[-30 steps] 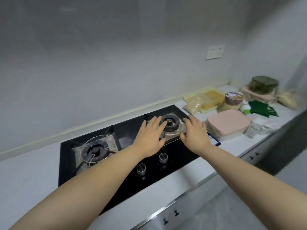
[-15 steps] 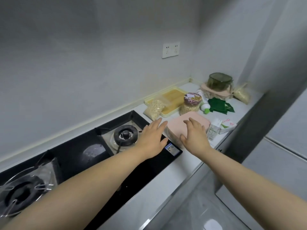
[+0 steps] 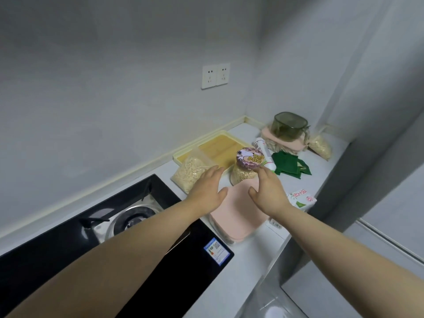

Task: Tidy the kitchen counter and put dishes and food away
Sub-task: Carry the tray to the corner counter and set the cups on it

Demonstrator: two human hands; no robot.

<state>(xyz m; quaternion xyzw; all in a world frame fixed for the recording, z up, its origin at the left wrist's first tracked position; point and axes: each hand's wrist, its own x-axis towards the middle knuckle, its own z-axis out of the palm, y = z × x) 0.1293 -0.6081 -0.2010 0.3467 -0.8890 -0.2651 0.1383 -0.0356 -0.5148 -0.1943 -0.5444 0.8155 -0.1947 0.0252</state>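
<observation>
A pink-lidded box (image 3: pixel 236 216) sits on the counter just right of the black hob (image 3: pixel 142 267). Beyond it stands a jar of oats (image 3: pixel 245 168) with a purple cartoon lid. My left hand (image 3: pixel 206 191) and my right hand (image 3: pixel 268 193) hover open above the pink lid, one on each side, fingers straight and pointing towards the jar. Neither hand holds anything. A clear bag of oats (image 3: pixel 190 173) lies left of the jar, partly on a yellow tray (image 3: pixel 220 145).
A white tube (image 3: pixel 265 154), green cloth (image 3: pixel 290 165), small carton (image 3: pixel 301 198), a green container on a pink box (image 3: pixel 289 127) and another oat bag (image 3: pixel 321 146) crowd the corner. The counter edge (image 3: pixel 284 244) drops off at the right. A burner (image 3: pixel 133 219) lies left.
Both hands have moved right from the burner to above the pink lid and on towards the jar. The view has swung right with them.
</observation>
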